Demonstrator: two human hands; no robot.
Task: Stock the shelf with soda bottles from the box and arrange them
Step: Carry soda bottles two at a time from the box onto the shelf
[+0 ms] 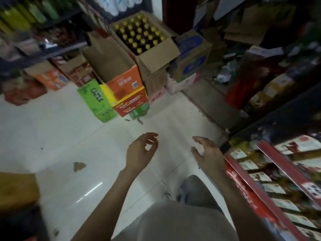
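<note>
Presently, both hands hover above the white tiled floor (52, 129) with nothing in them. Left hand (139, 152): fingers loosely curled, thumb apart from them, palm turned toward the right hand. Right hand (208, 153): fingers relaxed and slightly spread, thumb out to the side, palm turned toward the left hand. The two hands are near each other but not touching, and neither touches any object. A grey-clad knee (196, 190) shows below and between the forearms.

Just beside the right hand stands the shelf (246, 185) with a red front strip; its tiers carry rows of packaged goods (labels too blurred to read).

Ahead of the hands, well apart from them, sits the open cardboard box (156, 58), flaps folded outward, resting on top of other cartons. Inside it the soda bottles (139, 37) stand upright in tight rows; they are dark with yellow caps. Against the box's left side stands an orange carton (125, 82), stacked on a red and yellow carton (132, 103), with a green carton (95, 100) on the floor beside that. A blue and green carton (191, 58) stands to the right of the box.

Further left, a dark shelf unit (43, 49) holds green bottles on an upper tier. A small brown scrap (79, 166) lies on the floor to the left of the left forearm.
</note>
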